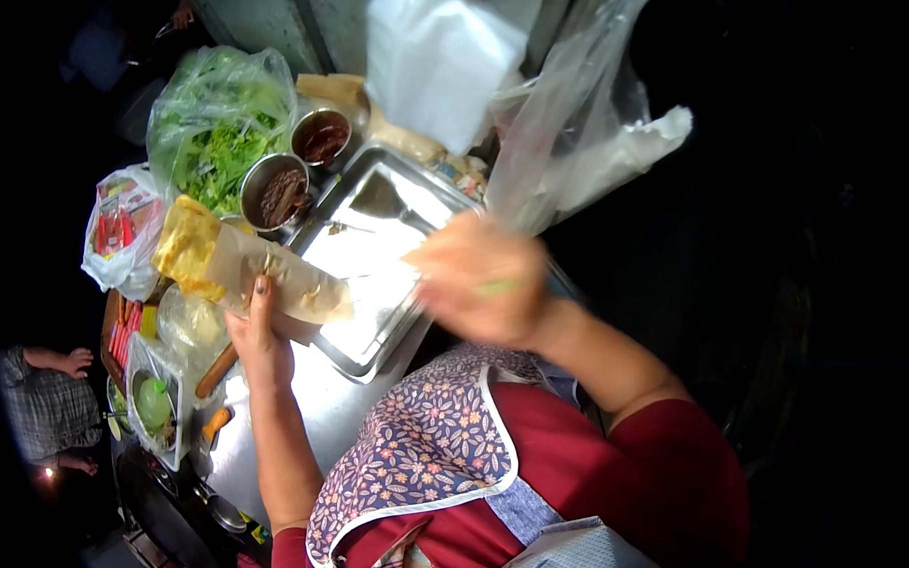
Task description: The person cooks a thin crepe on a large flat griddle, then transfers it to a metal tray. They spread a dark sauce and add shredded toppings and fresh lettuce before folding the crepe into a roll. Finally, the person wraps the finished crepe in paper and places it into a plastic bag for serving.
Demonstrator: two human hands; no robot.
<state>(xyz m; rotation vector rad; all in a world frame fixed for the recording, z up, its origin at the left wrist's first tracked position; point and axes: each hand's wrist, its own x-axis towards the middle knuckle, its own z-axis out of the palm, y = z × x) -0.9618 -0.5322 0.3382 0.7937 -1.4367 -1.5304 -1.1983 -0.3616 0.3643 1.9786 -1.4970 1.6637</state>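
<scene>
My left hand [263, 339] grips a yellow flatbread roll [188, 248] by its brown paper wrapper [274, 283], thumb on top. The bread sticks out of the wrapper at the upper left, and the wrapper's other end reaches over a shiny metal tray [379, 373]. To the right, my right hand [492, 283] is blurred above the tray's right edge. Its fingers point toward the tray, and I cannot make out whether anything is between them. Beyond the roll stand two metal pots, one with dark brown sauce [277, 196] and one with reddish sauce [323, 138].
A plastic bag of lettuce [220, 142] stands at the back left. White plastic bags [439, 67] hang at the back. At left are a bagged container with a green-capped bottle [155, 403], an orange-handled tool [217, 424] and a dark round pan [170, 512]. Another person [49, 407] is at far left.
</scene>
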